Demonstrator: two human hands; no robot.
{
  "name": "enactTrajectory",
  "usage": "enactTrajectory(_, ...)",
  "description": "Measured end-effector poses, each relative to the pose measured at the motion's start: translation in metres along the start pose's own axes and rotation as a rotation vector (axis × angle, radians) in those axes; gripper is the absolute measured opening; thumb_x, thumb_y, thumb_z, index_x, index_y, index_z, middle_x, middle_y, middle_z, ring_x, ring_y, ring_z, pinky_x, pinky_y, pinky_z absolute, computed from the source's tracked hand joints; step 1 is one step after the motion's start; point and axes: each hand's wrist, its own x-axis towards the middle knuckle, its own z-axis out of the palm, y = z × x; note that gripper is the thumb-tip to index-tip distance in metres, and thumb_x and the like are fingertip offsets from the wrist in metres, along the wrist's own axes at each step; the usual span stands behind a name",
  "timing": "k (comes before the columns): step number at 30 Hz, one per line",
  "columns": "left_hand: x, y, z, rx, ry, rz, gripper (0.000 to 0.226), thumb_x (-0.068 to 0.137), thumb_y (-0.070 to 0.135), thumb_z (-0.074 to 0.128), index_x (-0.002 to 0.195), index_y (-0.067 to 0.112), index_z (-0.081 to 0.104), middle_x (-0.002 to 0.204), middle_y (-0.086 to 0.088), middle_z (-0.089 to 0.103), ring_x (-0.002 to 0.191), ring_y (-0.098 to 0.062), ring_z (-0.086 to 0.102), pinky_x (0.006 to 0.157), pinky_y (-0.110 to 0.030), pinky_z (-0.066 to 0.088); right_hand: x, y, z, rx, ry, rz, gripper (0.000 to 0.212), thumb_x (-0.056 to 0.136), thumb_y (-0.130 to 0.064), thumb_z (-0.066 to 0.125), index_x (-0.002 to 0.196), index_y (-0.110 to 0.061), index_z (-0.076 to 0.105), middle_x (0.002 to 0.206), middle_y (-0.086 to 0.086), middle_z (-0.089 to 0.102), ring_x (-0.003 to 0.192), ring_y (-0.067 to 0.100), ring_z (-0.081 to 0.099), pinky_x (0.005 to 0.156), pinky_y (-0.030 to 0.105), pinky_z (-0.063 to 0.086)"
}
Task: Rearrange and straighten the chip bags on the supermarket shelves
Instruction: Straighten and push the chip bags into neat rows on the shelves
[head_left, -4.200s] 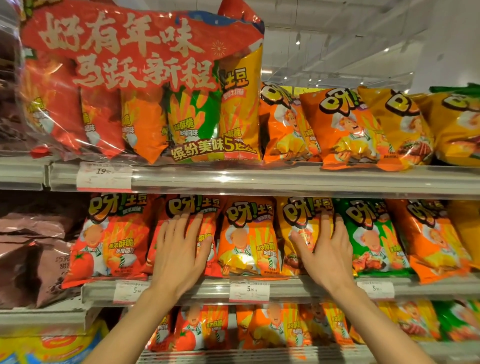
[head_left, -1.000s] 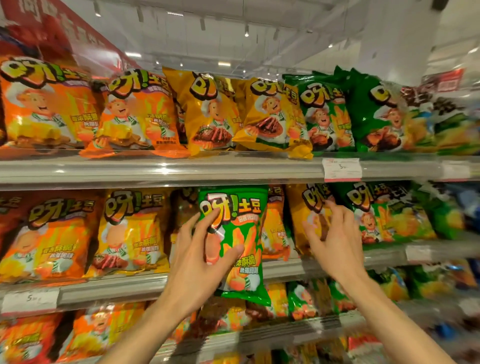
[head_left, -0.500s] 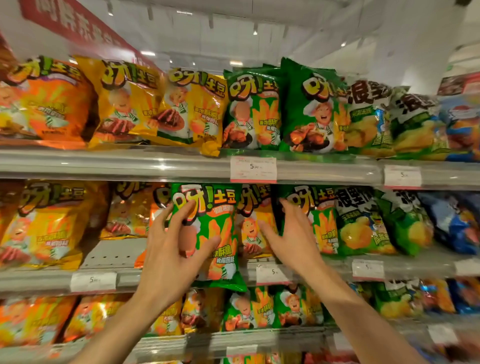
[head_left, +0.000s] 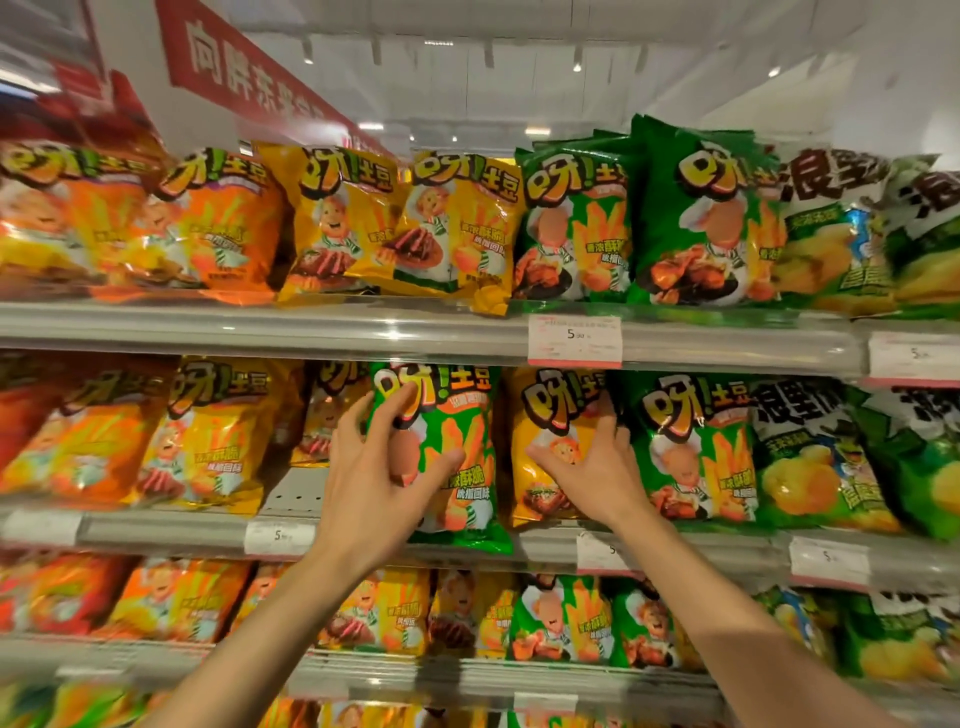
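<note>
Standing at the front edge of the middle shelf (head_left: 156, 532), the green chip bag (head_left: 457, 457) is upright with its bottom seam hanging over the shelf lip; the left hand (head_left: 374, 478) holds it, grip wrapped round the bag's left side with fingers curled over its upper left corner and thumb across its face; just to its right a yellow chip bag (head_left: 550, 415) stands on the same shelf, and the right hand (head_left: 592, 467) presses on it with spread, fairly straight fingers, a wide grip; beside that is another green bag (head_left: 691, 452); a white price tag (head_left: 574, 340) sits on the top shelf's rail above; orange, yellow and green bags fill the top and bottom shelves.
</note>
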Motion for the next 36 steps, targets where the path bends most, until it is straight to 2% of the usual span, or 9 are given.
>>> enactTrajectory(5, -0.001, -0.014, -0.023, 0.007, -0.006, -0.003, 0.076, 0.073, 0.075, 0.059, 0.142, 0.056, 0.030, 0.151, 0.009, 0.026, 0.145, -0.015, 0.020, 0.114, -0.041, 0.029, -0.001, -0.012, 0.001, 0.011, 0.066, 0.014, 0.110, 0.075, -0.073, 0.065, 0.150, -0.004, 0.024, 0.153, 0.019, 0.028, 0.139, 0.036, 0.033, 0.110, 0.043, 0.035)
enactTrajectory(10, 0.000, -0.027, -0.038, 0.019, -0.002, -0.013, 0.077, 0.073, 0.076, 0.058, 0.142, 0.057, 0.029, 0.153, 0.006, 0.025, 0.146, -0.016, 0.020, 0.115, -0.051, 0.032, -0.002, -0.033, 0.005, -0.021, 0.107, 0.026, 0.108, 0.073, -0.081, 0.058, 0.146, -0.006, 0.032, 0.150, 0.022, 0.031, 0.139, 0.037, 0.031, 0.111, 0.046, 0.036)
enactTrajectory(15, 0.002, -0.035, -0.048, 0.020, -0.001, -0.001, 0.078, 0.074, 0.075, 0.059, 0.143, 0.055, 0.029, 0.152, 0.006, 0.026, 0.144, -0.017, 0.024, 0.113, -0.051, 0.035, -0.012, -0.046, 0.002, -0.133, 0.159, 0.033, 0.110, 0.074, -0.082, 0.054, 0.151, -0.012, 0.022, 0.153, 0.021, 0.026, 0.141, 0.038, 0.027, 0.111, 0.048, 0.033)
enactTrajectory(19, -0.001, -0.031, -0.042, 0.006, -0.022, 0.022, 0.078, 0.075, 0.073, 0.060, 0.144, 0.053, 0.029, 0.154, 0.007, 0.024, 0.145, -0.014, 0.019, 0.115, -0.045, 0.032, -0.028, -0.043, -0.003, -0.205, 0.213, 0.003, 0.108, 0.073, -0.083, 0.054, 0.152, -0.020, 0.017, 0.147, 0.019, 0.033, 0.137, 0.038, 0.032, 0.107, 0.049, 0.035)
enactTrajectory(24, -0.002, -0.021, -0.024, -0.020, -0.037, 0.034, 0.078, 0.075, 0.073, 0.058, 0.144, 0.051, 0.030, 0.152, 0.004, 0.025, 0.145, -0.015, 0.019, 0.115, -0.046, 0.032, -0.053, -0.029, -0.020, -0.272, 0.269, -0.009, 0.113, 0.073, -0.082, 0.054, 0.157, -0.025, 0.006, 0.148, 0.021, 0.032, 0.139, 0.038, 0.029, 0.109, 0.050, 0.032)
enactTrajectory(30, -0.004, 0.000, 0.011, -0.020, -0.069, 0.039, 0.076, 0.079, 0.073, 0.060, 0.144, 0.053, 0.028, 0.155, 0.003, 0.023, 0.146, -0.023, 0.022, 0.112, -0.054, 0.036, -0.074, 0.001, -0.048, -0.362, 0.397, 0.024, 0.112, 0.074, -0.082, 0.054, 0.157, -0.025, 0.005, 0.144, 0.020, 0.035, 0.134, 0.037, 0.033, 0.104, 0.050, 0.035)
enactTrajectory(36, 0.002, 0.034, 0.054, 0.054, -0.103, 0.069, 0.076, 0.082, 0.072, 0.056, 0.147, 0.051, 0.024, 0.157, -0.007, 0.022, 0.147, -0.026, 0.018, 0.115, -0.052, 0.029, -0.083, 0.034, -0.075, -0.366, 0.464, 0.081, 0.110, 0.076, -0.080, 0.053, 0.157, -0.023, 0.005, 0.139, 0.021, 0.036, 0.129, 0.038, 0.033, 0.100, 0.050, 0.035)
